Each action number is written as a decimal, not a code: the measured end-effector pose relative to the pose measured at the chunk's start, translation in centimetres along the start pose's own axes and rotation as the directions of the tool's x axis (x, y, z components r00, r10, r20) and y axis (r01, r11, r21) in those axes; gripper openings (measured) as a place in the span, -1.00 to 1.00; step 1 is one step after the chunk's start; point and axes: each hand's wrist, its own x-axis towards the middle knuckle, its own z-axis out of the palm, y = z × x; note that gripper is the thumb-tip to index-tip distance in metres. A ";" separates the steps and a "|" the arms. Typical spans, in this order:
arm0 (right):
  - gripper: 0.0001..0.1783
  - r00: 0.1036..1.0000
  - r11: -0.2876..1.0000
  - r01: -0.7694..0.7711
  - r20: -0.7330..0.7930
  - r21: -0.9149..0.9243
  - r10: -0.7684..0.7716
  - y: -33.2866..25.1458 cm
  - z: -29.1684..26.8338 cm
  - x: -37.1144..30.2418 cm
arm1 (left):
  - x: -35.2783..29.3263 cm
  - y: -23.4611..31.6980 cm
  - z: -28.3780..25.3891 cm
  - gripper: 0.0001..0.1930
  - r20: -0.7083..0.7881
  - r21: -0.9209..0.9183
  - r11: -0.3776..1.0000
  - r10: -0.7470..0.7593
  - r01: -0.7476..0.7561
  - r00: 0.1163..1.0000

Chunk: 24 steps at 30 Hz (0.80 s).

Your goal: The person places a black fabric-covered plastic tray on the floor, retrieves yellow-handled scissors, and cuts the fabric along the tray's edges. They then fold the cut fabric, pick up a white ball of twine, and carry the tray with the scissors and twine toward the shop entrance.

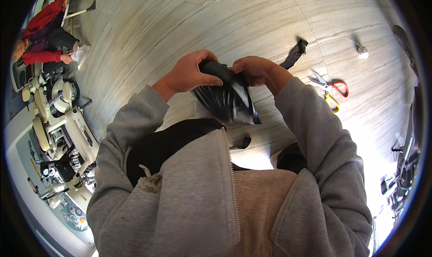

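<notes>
A shiny black plastic bundle [227, 95], creased and tapering to a pointed lower right corner, is held in front of my body, over the floor. My left hand [193, 75] grips its upper left edge, with the thumb across the black surface and the fingers behind. My right hand [257, 71] pinches the upper right edge between bent fingers. What lies inside the bundle is hidden. A clear or whitish piece of film shows beneath its lower left side. Scissors [329, 88] with one red and one yellow handle lie on the floor right of my right forearm.
On the striped tile floor [153, 27], a black strip [294, 54] lies beyond my right hand and a black scrap [245, 143] lies near my legs. A small round pale object [362, 52] is farther right. Cream scooters [74, 131] line the left; a person in red [42, 36] sits there.
</notes>
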 end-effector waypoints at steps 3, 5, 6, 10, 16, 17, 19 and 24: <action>-0.84 1.000 0.995 0.007 0.029 -0.095 -0.004 0.6 -0.6 0.3 | -0.1 0.5 0.1 -0.52 0.034 0.021 1.000 -0.009 0.009 0.999; -0.88 0.998 0.992 0.026 0.056 -0.125 -0.019 0.9 -1.0 0.6 | -0.1 0.7 0.2 -0.52 0.050 0.008 1.000 -0.014 0.014 0.999; -0.89 0.997 0.992 0.034 0.077 -0.123 -0.024 1.0 -1.1 0.7 | -0.2 0.8 0.2 -0.53 0.054 0.017 1.000 -0.013 0.013 0.998; -0.91 0.998 0.987 0.006 0.066 -0.160 0.005 1.1 -1.3 0.8 | -0.2 0.9 0.2 -0.56 0.086 0.050 0.999 0.007 -0.011 0.996; -0.77 0.996 0.992 0.068 0.072 -0.108 -0.060 1.5 -0.4 0.4 | -0.1 0.5 0.4 -0.57 0.095 0.035 0.999 0.027 -0.031 0.995; -0.75 0.998 0.991 0.053 0.044 -0.123 -0.048 1.5 -0.3 0.3 | -0.1 0.4 0.5 -0.57 0.091 0.032 0.999 0.029 -0.033 0.995; -0.71 0.996 0.987 0.049 0.081 -0.154 -0.036 1.5 -0.2 0.4 | -0.2 0.3 0.5 -0.59 0.097 0.003 1.000 0.029 -0.029 0.995; -0.54 0.999 0.985 0.011 0.039 -0.174 -0.004 1.5 0.2 0.4 | -0.3 0.1 0.5 -0.58 0.106 0.014 1.000 0.011 -0.013 0.994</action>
